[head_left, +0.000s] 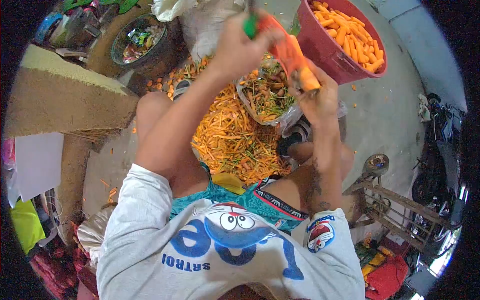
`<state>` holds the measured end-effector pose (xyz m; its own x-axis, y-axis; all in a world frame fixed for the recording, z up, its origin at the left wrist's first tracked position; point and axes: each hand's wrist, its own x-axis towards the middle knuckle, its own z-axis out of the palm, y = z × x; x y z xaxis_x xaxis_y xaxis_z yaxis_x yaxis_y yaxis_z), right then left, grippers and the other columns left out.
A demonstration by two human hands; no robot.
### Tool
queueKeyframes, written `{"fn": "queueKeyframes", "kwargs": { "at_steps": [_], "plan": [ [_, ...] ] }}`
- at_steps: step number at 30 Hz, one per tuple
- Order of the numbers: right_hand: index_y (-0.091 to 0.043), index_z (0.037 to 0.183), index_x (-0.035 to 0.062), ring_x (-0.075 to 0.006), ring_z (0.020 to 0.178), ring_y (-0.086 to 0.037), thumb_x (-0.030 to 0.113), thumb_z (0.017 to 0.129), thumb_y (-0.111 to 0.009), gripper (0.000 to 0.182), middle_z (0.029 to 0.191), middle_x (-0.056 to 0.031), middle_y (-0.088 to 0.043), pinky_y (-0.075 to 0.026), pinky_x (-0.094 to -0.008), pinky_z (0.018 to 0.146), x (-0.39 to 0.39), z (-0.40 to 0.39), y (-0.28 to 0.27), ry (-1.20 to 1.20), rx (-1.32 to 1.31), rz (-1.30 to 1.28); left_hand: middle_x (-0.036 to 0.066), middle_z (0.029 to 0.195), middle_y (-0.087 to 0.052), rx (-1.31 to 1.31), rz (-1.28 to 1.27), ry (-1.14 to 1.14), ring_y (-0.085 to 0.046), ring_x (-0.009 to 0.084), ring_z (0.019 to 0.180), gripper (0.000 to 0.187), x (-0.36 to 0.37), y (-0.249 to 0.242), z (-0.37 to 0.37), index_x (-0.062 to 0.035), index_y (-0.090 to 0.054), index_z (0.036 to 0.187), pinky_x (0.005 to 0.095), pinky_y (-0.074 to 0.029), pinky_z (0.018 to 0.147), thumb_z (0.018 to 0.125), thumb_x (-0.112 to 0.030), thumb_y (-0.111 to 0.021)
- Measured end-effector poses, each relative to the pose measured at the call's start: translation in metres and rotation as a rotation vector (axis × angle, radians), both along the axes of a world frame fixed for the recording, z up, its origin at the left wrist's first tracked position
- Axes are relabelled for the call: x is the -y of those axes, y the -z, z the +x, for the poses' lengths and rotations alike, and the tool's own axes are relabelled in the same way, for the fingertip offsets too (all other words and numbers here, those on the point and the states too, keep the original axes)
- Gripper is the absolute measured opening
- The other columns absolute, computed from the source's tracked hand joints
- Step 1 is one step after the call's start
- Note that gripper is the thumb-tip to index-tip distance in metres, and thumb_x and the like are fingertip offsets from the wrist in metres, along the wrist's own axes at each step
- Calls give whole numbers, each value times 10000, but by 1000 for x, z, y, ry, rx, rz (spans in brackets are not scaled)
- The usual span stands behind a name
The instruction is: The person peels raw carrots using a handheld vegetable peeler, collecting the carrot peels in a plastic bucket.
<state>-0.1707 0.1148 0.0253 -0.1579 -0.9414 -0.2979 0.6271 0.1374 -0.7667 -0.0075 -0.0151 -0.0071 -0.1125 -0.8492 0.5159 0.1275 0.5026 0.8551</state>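
My left hand [237, 47] is closed round a blurred tool with a green part [250, 27]; its exact kind is smeared by motion. A peeled orange carrot [308, 79] lies in my right hand [320, 95], the fingers wrapped round its lower end. Between both hands runs a blurred red-orange band along the carrot. Below them, a heap of carrot peelings [225, 135] covers the floor between my legs. A clear plastic bag [267, 92] of carrot tops and scraps stands just under my right hand.
A red tub [325, 55] full of peeled carrots stands at the upper right. Toward the upper left is a dark bucket [120, 57] with wrappers. A pale sack [195, 35] stands behind the heap. A wooden frame [400, 200] lies at the right, a low wall [65, 95] at the left.
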Motion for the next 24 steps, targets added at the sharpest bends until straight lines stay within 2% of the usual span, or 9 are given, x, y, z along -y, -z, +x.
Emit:
{"fn": "queueKeyframes", "kwargs": {
  "at_steps": [2, 4, 7, 10, 13, 16, 20, 22, 24],
  "plan": [
    [-560, 1329, -29, -138, 739, -497, 254, 1053, -468, 406, 915, -50, -594, -397, -255, 628, -1, -4, 8, 113, -81, 66, -12, 770, -688, 295, -233, -64, -615, 93, 665, 179, -8, 4, -4, -60, -692, 939, 285, -518, 602, 897, -199, -798],
    [-568, 1330, -9, -145, 785, -560, 253, 1051, -476, 394, 979, -73, -641, -410, -264, 629, -5, -32, 36, -285, 22, -207, 9, 821, -698, 298, -133, -99, -636, 97, 727, 187, 13, -18, 12, -58, -696, 962, 287, -533, 643, 891, -193, -804],
    [-596, 1303, 5, -146, 783, -576, 254, 1050, -474, 375, 973, -79, -657, -415, -274, 616, -6, -29, 26, -227, 81, -130, 34, 821, -656, -9, 58, -136, -607, 135, 714, 89, 30, -34, 22, 0, -623, 960, 315, -481, 644, 965, -71, -677],
    [-571, 1332, -6, -138, 749, -543, 262, 1053, -460, 402, 974, -79, -649, -406, -262, 607, -6, -15, 8, -65, -30, 19, 22, 702, -650, 132, 6, 77, -585, 123, 646, 275, -12, -6, 0, -37, -720, 958, 308, -472, 583, 845, -264, -825],
    [-581, 1300, -3, -153, 730, -580, 285, 1045, -474, 399, 950, -78, -671, -439, -293, 594, -9, 5, -1, 66, -159, -41, 22, 875, -691, 258, -104, 121, -648, 106, 786, 199, -25, -12, -4, -25, -684, 983, 291, -547, 700, 904, -179, -784],
    [-574, 1347, -4, -158, 764, -605, 275, 1045, -468, 425, 1003, -93, -692, -452, -285, 612, -9, -26, 26, -265, 11, -241, 37, 833, -661, -120, 81, 56, -632, 141, 733, 124, 17, -31, 11, 2, -626, 1003, 301, -497, 637, 969, -99, -689],
    [-569, 1365, -10, -154, 802, -622, 256, 1036, -475, 433, 1026, -90, -696, -453, -280, 626, -7, -31, 26, -225, 39, -200, 38, 846, -665, -13, 197, -48, -660, 145, 760, 155, 3, -30, 18, 3, -633, 1028, 298, -528, 650, 969, -125, -699],
    [-502, 1444, -14, -197, 1055, -657, 266, 1044, -427, 493, 1216, -127, -669, -560, -327, 835, -3, -41, 38, -295, 40, -316, 14, 873, -681, 52, -26, 239, -648, 107, 790, 177, -43, -31, -1, -21, -684, 969, 289, -548, 702, 907, -158, -777],
    [-512, 1433, -11, -196, 1060, -653, 268, 1042, -434, 486, 1220, -123, -668, -556, -330, 841, -8, -30, 29, -209, -47, -245, 12, 871, -678, 138, -47, 177, -647, 106, 792, 180, -19, -17, 0, -19, -683, 984, 290, -549, 703, 908, -153, -776]
  ]
}}
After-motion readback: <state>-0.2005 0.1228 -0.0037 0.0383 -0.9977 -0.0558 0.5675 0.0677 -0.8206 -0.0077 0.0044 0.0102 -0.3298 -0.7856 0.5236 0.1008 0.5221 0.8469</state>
